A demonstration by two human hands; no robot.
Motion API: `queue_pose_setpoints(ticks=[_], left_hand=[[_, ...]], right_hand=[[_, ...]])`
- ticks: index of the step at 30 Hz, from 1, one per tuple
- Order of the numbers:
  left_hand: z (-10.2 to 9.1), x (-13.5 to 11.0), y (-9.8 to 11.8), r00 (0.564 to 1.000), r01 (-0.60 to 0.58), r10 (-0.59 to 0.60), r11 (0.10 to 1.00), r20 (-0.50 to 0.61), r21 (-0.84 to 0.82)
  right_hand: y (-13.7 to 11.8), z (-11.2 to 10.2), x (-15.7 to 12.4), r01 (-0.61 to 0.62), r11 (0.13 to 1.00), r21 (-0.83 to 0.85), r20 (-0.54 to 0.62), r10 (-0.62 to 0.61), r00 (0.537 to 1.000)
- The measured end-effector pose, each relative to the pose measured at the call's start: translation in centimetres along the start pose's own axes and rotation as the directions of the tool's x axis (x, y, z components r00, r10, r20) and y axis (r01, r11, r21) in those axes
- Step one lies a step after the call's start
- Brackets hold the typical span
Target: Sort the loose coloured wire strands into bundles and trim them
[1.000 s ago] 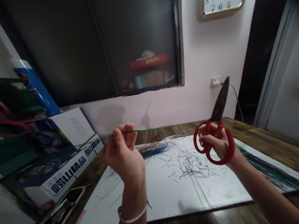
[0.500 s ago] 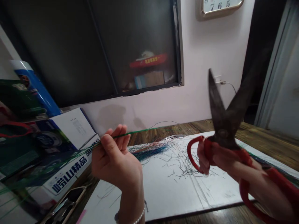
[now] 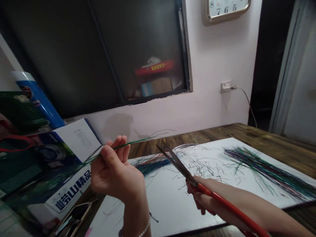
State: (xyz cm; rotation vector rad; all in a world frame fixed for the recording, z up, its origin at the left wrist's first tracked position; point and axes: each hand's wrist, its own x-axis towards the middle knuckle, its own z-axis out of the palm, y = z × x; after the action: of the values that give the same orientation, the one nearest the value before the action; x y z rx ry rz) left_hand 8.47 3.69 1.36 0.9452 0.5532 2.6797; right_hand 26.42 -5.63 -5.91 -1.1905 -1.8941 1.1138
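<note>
Between thumb and fingers, my left hand pinches a thin bundle of green wires, whose loose ends point right and slightly up. My right hand grips red-handled scissors. Their dark blades are nearly together, tips pointing up and left, just below and right of the wire ends and apart from them. Beneath the hands, a blue and reddish wire bundle lies on the white board, partly behind my left wrist. Short wire clippings are scattered around the board's middle.
A larger bundle of dark and green wires lies along the board's right side. Boxes and a blue canister crowd the left. Behind the wooden table rises a wall with a plugged socket and a clock.
The scissors have moved left and down toward the wire ends, and their blades have gone from wide apart to nearly together. My left hand has shifted slightly left, still pinching the green wires.
</note>
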Motion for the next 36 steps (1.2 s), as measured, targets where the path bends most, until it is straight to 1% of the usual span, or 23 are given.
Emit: queue_pose_setpoints(ticks=[2,4,7,9,14,19,24,27,30,33,36], left_hand=[[0.3,-0.7,0.4,1.000,-0.020,0.020,0.999,-0.013,0.035],[0.7,-1.3,0.7,0.999,-0.032,0.033,0.998,-0.017,0.051],[0.9,-2.1,1.1,0.998,-0.064,0.065,0.996,-0.009,0.067],[0.9,-2.5,1.3,0.997,-0.083,0.082,0.993,0.008,0.079],[0.7,-2.7,1.2,0.996,-0.081,0.079,0.996,0.039,0.046],[0.8,-2.5,1.2,0.998,-0.061,0.061,0.998,0.030,0.010],[0.8,-2.5,1.3,0.997,-0.070,0.069,0.997,0.035,0.037],[0.8,-2.5,1.3,0.997,-0.066,0.063,0.996,0.044,0.061],[0.8,-2.5,1.3,0.998,-0.062,0.061,0.997,0.034,0.044],[0.8,-2.5,1.3,0.998,-0.063,0.062,0.997,0.014,0.036],[0.9,-2.5,1.2,0.998,-0.057,0.057,0.997,0.017,0.042]], right_hand=[[-0.2,0.2,0.3,-0.027,1.000,0.010,0.018,0.027,0.999],[-0.1,0.5,0.6,-0.020,0.999,0.038,0.000,0.020,1.000],[0.2,0.7,0.9,-0.005,0.992,0.128,-0.028,0.008,1.000],[0.1,0.7,0.9,-0.023,0.980,0.196,-0.020,0.028,0.999],[-1.4,0.3,0.2,-0.033,0.954,0.297,-0.025,0.042,0.999],[-2.4,0.2,0.0,-0.052,0.967,0.250,-0.029,0.061,0.998],[-2.9,0.0,0.3,-0.074,0.972,0.224,-0.029,0.082,0.996],[-3.1,-0.1,0.3,-0.050,0.971,0.235,-0.039,0.061,0.997],[-3.3,-0.1,0.2,-0.023,0.969,0.248,-0.054,0.038,0.998],[-3.3,-0.2,0.0,-0.017,0.960,0.279,-0.056,0.034,0.998],[-3.3,-0.2,-0.2,-0.008,0.963,0.269,-0.066,0.027,0.997]])
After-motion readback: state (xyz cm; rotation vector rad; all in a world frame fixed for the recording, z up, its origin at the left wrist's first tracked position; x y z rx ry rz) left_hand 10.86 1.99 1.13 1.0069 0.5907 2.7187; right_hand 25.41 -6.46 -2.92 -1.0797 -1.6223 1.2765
